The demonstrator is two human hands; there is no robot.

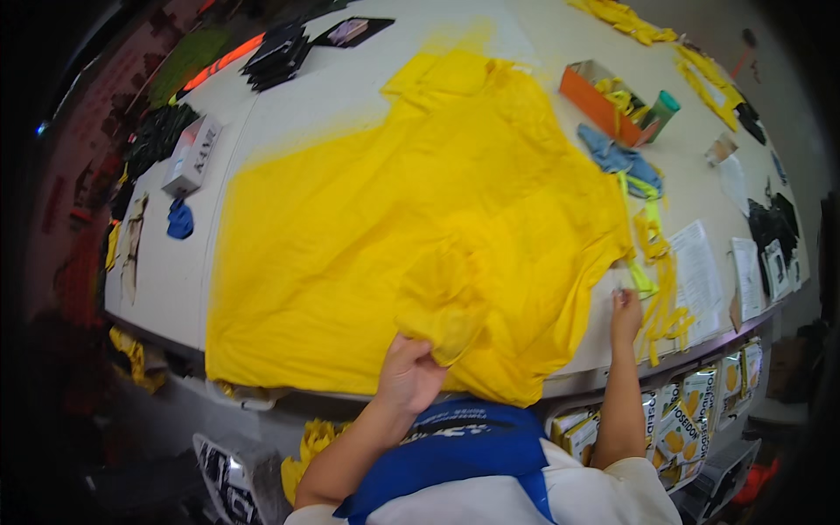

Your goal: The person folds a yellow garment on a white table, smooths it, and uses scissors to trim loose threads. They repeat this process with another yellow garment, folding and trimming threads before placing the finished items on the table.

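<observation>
A large yellow garment (332, 254) lies spread over the table, its near edge hanging a little over the front. My left hand (411, 374) is closed on a gathered, tube-like end of the garment at the table's front edge, thumb and fingers pinching the cloth. To the right of the garment, my right hand (626, 315) is closed just above the table. A small glinting thing shows at its fingertips, too small to name. Yellow strips (662, 302) of cloth lie just right of that hand.
Beyond the strips are printed sheets (697, 262) and a blue cloth (617, 160). An orange box (604, 109) of yellow pieces and a green-lidded container (662, 112) stand at the far right. At the left sit a white box (194, 157), a blue cloth bundle (180, 219) and stacked black packets (278, 57).
</observation>
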